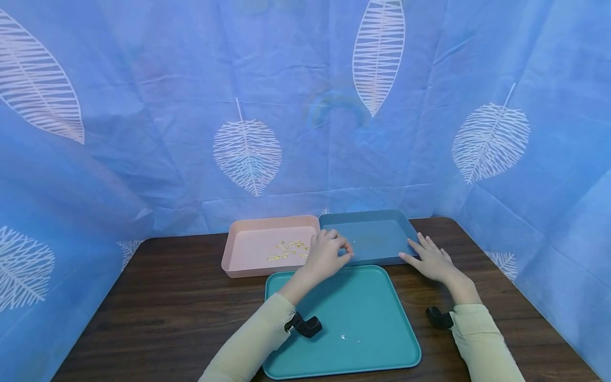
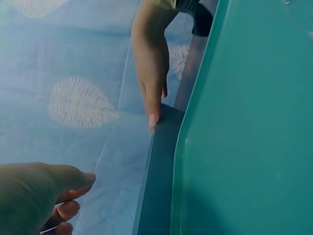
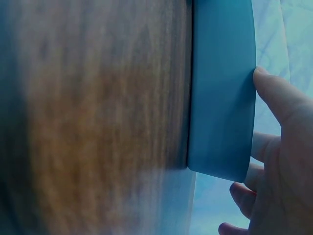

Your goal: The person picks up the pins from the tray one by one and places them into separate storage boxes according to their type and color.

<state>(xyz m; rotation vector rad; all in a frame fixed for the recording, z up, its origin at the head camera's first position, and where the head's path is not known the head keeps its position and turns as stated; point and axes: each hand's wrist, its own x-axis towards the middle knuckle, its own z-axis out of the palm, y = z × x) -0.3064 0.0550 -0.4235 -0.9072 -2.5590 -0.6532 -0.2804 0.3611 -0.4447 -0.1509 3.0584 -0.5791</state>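
My left hand (image 1: 328, 254) hovers over the left part of the blue tray (image 1: 406, 225), its thumb and index finger bent toward each other. Whether anything small sits between those fingertips cannot be made out, and in the left wrist view the hand (image 2: 34, 196) shows only partly. Spread fingers of my right hand (image 1: 431, 260) touch the blue tray's right end. The right wrist view shows the thumb (image 3: 279, 93) on its rim. Tiny pale pieces (image 1: 355, 242) lie in the blue tray. Several gold paper clip-like pieces (image 1: 286, 249) lie in the pink tray (image 1: 243, 260).
In front stands a teal tray (image 1: 382, 302) with a few tiny shiny pieces (image 1: 343, 337) near its front. All the trays are on a dark wooden table (image 1: 157, 307). A blue cloth with white leaf prints (image 1: 305, 132) hangs behind and at both sides.
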